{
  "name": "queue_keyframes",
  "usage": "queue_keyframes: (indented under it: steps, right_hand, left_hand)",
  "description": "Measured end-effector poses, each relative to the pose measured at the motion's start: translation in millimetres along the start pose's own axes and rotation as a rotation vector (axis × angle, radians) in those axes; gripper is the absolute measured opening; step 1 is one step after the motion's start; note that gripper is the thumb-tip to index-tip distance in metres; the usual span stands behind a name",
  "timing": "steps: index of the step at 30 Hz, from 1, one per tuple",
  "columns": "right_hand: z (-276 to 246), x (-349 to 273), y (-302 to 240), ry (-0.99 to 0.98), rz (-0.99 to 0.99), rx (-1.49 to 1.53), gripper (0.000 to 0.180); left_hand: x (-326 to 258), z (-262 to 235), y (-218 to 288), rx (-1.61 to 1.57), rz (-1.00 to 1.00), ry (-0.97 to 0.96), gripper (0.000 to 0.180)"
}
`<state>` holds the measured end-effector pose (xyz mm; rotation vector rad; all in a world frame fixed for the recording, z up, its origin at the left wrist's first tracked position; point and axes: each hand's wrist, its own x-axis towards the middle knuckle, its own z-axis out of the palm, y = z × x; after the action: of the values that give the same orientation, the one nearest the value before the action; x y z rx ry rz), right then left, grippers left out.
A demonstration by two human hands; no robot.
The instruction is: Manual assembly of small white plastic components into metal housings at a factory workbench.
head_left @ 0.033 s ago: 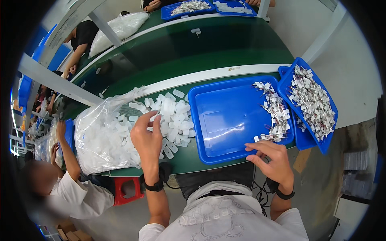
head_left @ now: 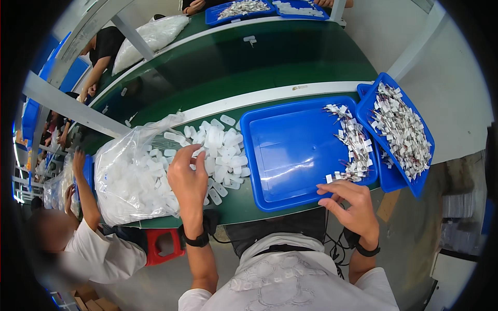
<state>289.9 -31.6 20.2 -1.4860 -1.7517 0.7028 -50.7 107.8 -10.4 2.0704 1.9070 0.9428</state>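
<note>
Translucent plastic tabs (head_left: 228, 151) lie beside and beyond the left hand (head_left: 187, 179), well apart from the right hand (head_left: 354, 206); I cannot tell either grip.

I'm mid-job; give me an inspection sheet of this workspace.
Surface: green worktop, visible between the bag and tray.
Job's things: white plastic pieces heaped at the mouth of a clear bag; blue tray with wired white parts along its right side.
Clutter: tilted tray heaped with similar parts, at the right.
Hands: left hand over the pieces, right hand at the blue tray's near rim; grips unclear.
Cables: thin black cables below the worktop.
Surroundings: seated co-worker, red stool, left.
</note>
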Motion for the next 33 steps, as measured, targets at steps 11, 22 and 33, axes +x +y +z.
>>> queue_keyframes:
  steps: [11,22,33]
  right_hand:
    - [-37.3,2.9,9.2,0.199,0.052,-0.175,0.02]
    - [-44.8,69.1,50.0,0.068,0.012,-0.798,0.021]
    - [-33.4,102.7,64.7,-0.081,-0.166,-0.85,0.012]
  left_hand:
    - [26.5,6.5,-33.2,0.381,0.093,-0.147,0.03]
    - [12.7,-12.7,-10.8,0.302,0.011,-0.025,0.02]
    - [-50.4,-44.6,33.9,-0.67,-0.208,-0.066,0.028]
